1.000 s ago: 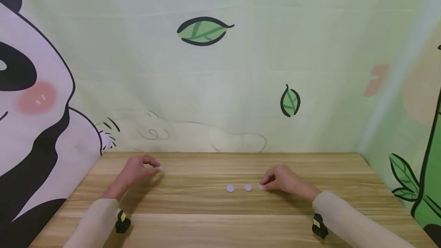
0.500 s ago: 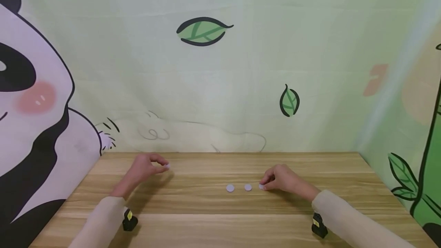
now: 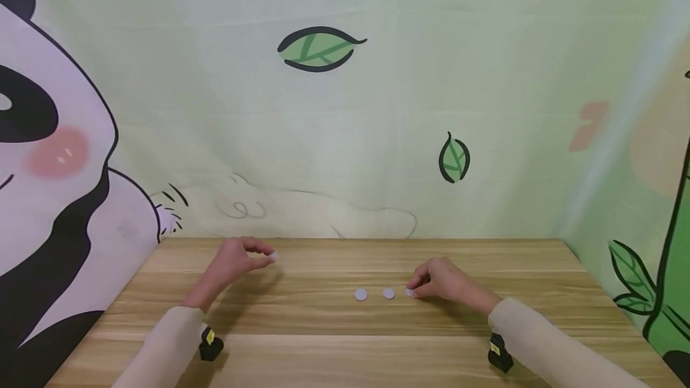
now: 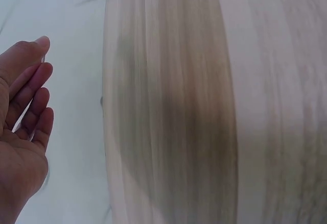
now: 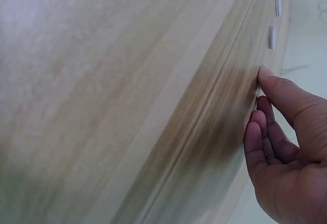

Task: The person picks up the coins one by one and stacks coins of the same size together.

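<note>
Pinched between thumb and fingertips, a small white disc [image 3: 273, 255] is in my left hand [image 3: 234, 259], above the far left part of the wooden table. In the left wrist view the left hand [image 4: 25, 112] mostly hides that disc. My right hand [image 3: 444, 280] pinches another white disc [image 3: 409, 293] at the tabletop, partly covered by its fingers. To the left of it, two more discs lie flat in a row, a nearer disc [image 3: 389, 294] and a farther disc [image 3: 360, 294]. The right wrist view shows my right hand [image 5: 291, 137] close to the wood.
The wood-grain table [image 3: 302, 358] ends at a pale green cloth backdrop [image 3: 377, 106] printed with leaves and a panda [image 3: 64, 100]. A black wrist camera [image 3: 211, 344] hangs at the left cuff and another camera [image 3: 500, 353] at the right cuff.
My left hand has moved to the right and slightly farther back, carrying its disc. The right hand and the two discs on the table stay in place.
</note>
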`<state>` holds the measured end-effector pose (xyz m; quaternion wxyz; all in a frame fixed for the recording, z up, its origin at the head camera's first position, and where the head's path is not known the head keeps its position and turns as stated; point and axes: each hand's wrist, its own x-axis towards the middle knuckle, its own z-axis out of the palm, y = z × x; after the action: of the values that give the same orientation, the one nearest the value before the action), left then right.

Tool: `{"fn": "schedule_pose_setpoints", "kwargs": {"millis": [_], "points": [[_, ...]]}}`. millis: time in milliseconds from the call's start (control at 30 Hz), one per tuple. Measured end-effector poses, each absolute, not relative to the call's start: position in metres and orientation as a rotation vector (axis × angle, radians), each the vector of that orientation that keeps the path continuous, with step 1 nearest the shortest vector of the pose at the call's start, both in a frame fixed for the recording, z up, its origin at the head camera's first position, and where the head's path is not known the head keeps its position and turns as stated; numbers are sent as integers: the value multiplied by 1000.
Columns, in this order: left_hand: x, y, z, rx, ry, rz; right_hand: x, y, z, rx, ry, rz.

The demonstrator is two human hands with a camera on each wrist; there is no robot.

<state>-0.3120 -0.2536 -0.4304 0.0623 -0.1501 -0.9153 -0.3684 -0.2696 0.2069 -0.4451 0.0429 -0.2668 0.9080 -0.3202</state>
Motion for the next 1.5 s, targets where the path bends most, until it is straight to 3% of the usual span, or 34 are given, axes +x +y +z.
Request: {"fn": "schedule_pose_setpoints", "kwargs": {"millis": [1500], "points": [[-313, -212, -437, -603, -2749, -1133, -272, 211, -449, -809, 2764, -1007]]}}
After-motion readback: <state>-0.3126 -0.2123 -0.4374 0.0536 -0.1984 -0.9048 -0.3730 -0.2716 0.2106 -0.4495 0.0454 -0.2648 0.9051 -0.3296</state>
